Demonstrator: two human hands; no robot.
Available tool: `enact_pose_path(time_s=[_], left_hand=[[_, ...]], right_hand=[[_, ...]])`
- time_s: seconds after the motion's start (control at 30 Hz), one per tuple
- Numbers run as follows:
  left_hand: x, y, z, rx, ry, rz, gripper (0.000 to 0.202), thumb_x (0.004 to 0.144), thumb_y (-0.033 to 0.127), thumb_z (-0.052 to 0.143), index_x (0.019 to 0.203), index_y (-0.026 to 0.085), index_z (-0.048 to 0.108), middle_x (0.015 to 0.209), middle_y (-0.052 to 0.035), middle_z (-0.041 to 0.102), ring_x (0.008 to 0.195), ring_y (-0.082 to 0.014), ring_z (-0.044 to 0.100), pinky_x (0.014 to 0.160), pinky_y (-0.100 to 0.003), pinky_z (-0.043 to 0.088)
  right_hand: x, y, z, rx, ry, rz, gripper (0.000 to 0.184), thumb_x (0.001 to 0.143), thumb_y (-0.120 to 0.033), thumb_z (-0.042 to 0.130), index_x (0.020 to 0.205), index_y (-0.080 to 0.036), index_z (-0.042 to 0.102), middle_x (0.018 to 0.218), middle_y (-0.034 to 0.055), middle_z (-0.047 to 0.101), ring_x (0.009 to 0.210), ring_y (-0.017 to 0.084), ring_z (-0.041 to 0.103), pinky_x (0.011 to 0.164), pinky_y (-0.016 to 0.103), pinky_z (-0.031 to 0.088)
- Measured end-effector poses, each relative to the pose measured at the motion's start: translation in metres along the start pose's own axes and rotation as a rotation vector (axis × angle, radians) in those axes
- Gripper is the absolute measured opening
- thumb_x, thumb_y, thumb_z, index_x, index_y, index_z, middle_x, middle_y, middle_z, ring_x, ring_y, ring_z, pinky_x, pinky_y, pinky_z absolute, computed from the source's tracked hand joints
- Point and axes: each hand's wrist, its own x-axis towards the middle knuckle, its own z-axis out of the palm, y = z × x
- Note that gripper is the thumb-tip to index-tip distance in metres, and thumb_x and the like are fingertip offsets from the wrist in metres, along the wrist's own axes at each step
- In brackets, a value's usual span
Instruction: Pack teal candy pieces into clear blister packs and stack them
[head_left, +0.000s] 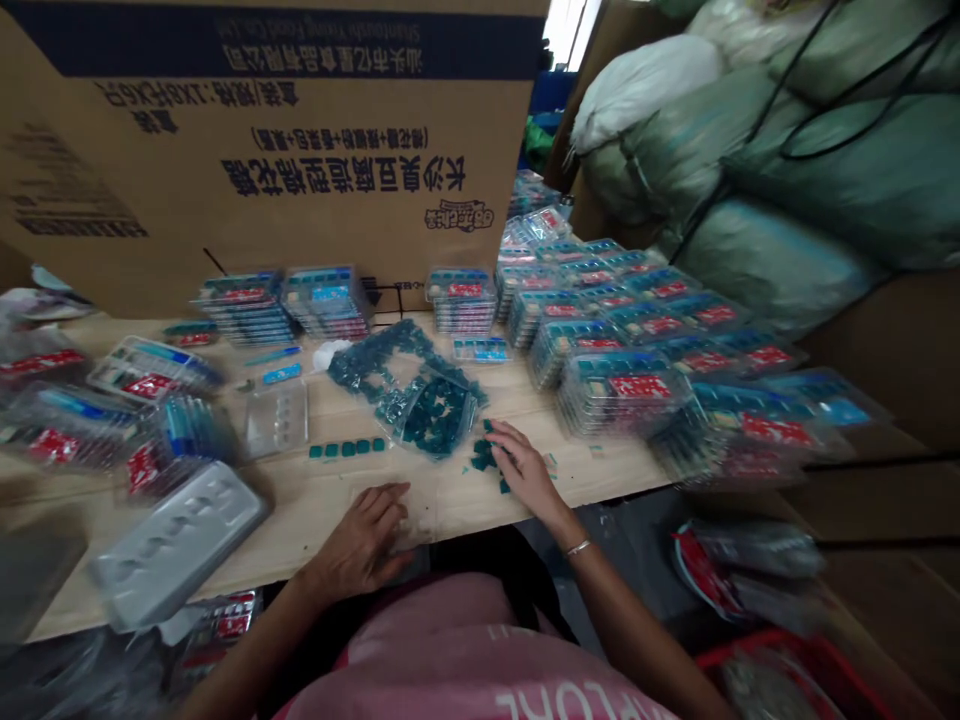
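My left hand (365,543) lies on the wooden table (315,505) near its front edge, fingers bent and resting on a clear plastic tray that is hard to make out. My right hand (523,468) rests fingers-down on a small heap of loose teal pieces (484,458). A clear bag of the same teal pieces (435,412) lies just beyond it. A short row of teal pieces (346,449) sits in a clear tray to the left of the bag.
Stacks of filled clear packs with red labels (622,385) crowd the right side and the back. More packs (150,370) and empty clear trays (176,545) lie at the left. A big cardboard box (285,150) stands behind. Green sacks (750,170) pile up at the right.
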Motion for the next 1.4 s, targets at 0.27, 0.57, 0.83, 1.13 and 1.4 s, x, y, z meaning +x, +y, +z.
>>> enact_pose_path(time_s=[0.27, 0.57, 0.83, 1.13, 1.4], left_hand=[[0.111, 0.041, 0.042, -0.078, -0.061, -0.178, 0.022, 0.084, 0.007, 0.042, 0.091, 0.015, 0.061, 0.101, -0.013, 0.064, 0.098, -0.0243, 0.059, 0.09, -0.04, 0.045], [0.122, 0.048, 0.047, -0.415, 0.092, -0.357, 0.007, 0.081, 0.017, 0.054, 0.077, 0.018, 0.059, 0.077, -0.005, 0.065, 0.075, -0.0175, 0.062, 0.073, -0.031, 0.049], [0.045, 0.058, 0.026, -1.447, 0.141, -0.773, 0.034, 0.053, 0.033, 0.083, 0.06, 0.016, 0.054, 0.059, 0.003, 0.059, 0.057, -0.0087, 0.052, 0.06, -0.022, 0.04], [0.012, 0.066, 0.007, -1.753, -0.024, -0.807, 0.034, 0.052, 0.025, 0.083, 0.074, 0.016, 0.059, 0.069, 0.0022, 0.059, 0.063, -0.0088, 0.052, 0.058, -0.02, 0.035], [-0.007, 0.065, 0.001, -1.936, -0.037, -0.826, 0.037, 0.046, 0.016, 0.085, 0.069, 0.016, 0.056, 0.068, 0.003, 0.059, 0.063, -0.0083, 0.053, 0.058, -0.019, 0.037]], right_hand=[[-0.011, -0.004, -0.039, -0.03, 0.109, 0.178, 0.017, 0.084, -0.027, 0.049, 0.083, -0.018, 0.063, 0.079, 0.0042, 0.064, 0.07, 0.016, 0.06, 0.061, 0.026, 0.047], [-0.029, -0.035, -0.022, 0.091, -0.02, 0.139, 0.015, 0.08, -0.02, 0.051, 0.089, -0.019, 0.063, 0.081, 0.0036, 0.063, 0.07, 0.015, 0.059, 0.064, 0.026, 0.047], [-0.039, -0.075, 0.007, 0.436, -0.356, 0.175, 0.002, 0.071, -0.016, 0.057, 0.072, -0.018, 0.058, 0.072, -0.0018, 0.055, 0.062, 0.009, 0.052, 0.056, 0.019, 0.042], [-0.052, -0.093, 0.021, 0.534, -0.545, 0.206, 0.005, 0.064, -0.014, 0.055, 0.066, -0.018, 0.055, 0.067, -0.0035, 0.053, 0.061, 0.01, 0.048, 0.057, 0.019, 0.038], [-0.052, -0.106, 0.031, 0.642, -0.677, 0.297, 0.011, 0.066, -0.025, 0.064, 0.065, -0.017, 0.056, 0.064, -0.0036, 0.053, 0.058, 0.009, 0.045, 0.055, 0.02, 0.036]])
